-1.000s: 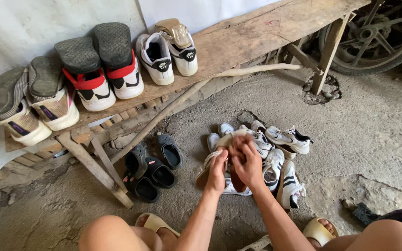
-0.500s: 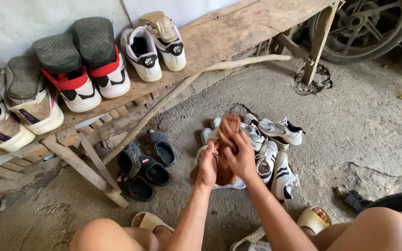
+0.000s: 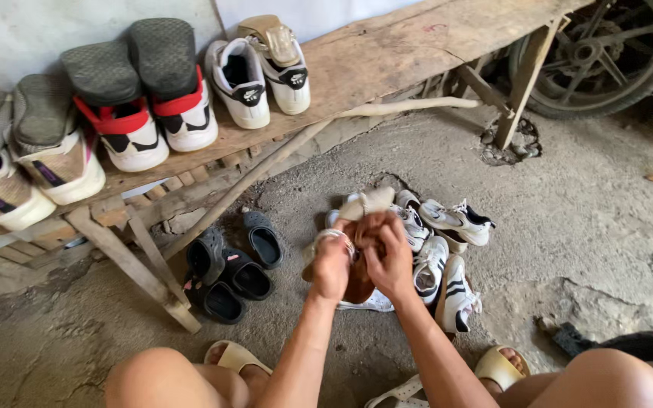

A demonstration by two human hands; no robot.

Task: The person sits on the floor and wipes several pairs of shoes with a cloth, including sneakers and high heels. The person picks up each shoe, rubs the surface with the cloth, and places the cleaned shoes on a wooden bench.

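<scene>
Both hands, left (image 3: 332, 264) and right (image 3: 389, 261), grip a brown shoe (image 3: 360, 281) above the sneaker pile (image 3: 447, 249).

1 head camera looks steeply down, close over the hands and floor (image 3: 583, 249).

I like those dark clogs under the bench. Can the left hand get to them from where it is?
Probably yes. The left hand is busy gripping a tan shoe, but only bare concrete floor lies between it and the dark clogs.
</scene>
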